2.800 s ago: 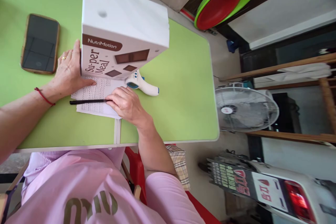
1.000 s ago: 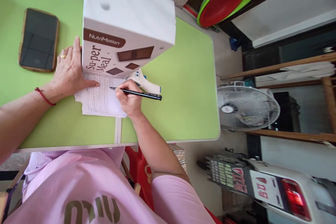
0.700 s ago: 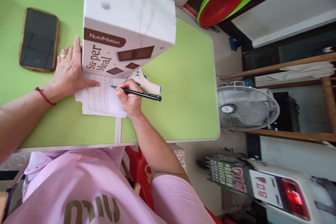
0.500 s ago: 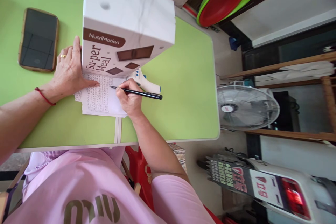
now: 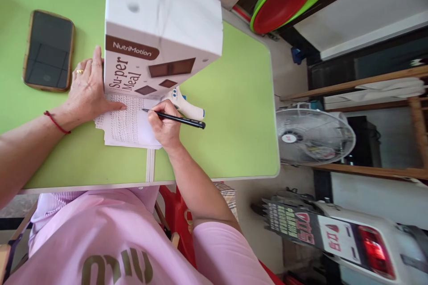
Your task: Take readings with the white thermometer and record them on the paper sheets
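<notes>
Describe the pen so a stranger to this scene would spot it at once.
On the green table, find the big white NutriMotion box. Below it in the picture lies paper with rows of small marks, and the right hand there grips the pen. Unlike the white, blue-tipped device beside it, the pen is thin, straight and black.

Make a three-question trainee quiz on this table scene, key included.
1. What does the right hand hold?
2. True or false: the phone lies to the left of the white box.
3. The thumb of the left hand lies over: A) the fan, B) the written paper, C) the red bowl.

Key: 1. A black pen. 2. True. 3. B.
</notes>
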`<action>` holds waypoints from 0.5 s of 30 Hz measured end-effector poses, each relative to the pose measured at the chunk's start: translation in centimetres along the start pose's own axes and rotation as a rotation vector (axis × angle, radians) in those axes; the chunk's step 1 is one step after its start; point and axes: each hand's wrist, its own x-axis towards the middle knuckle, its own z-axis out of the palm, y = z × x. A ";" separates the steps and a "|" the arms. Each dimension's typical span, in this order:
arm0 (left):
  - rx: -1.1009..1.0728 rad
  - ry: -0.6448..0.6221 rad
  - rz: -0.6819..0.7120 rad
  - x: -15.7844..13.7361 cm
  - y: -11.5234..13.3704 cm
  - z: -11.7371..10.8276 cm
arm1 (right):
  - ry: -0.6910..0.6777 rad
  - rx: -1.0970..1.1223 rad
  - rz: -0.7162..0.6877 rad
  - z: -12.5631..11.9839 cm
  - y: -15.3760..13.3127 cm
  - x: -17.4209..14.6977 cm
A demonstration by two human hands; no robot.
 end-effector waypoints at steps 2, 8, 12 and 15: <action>-0.016 0.001 -0.004 0.0 0.0 0.0 | 0.005 -0.032 -0.007 0.0 0.0 0.0; 0.025 -0.015 -0.010 0.0 0.4 -0.2 | 0.012 0.006 0.031 0.1 -0.1 -0.1; 0.028 -0.022 -0.015 0.0 0.6 -0.4 | 0.103 0.023 0.060 0.3 -0.1 -0.1; 0.011 -0.023 -0.021 0.0 0.5 -0.4 | 0.101 -0.014 0.085 0.3 0.0 -0.1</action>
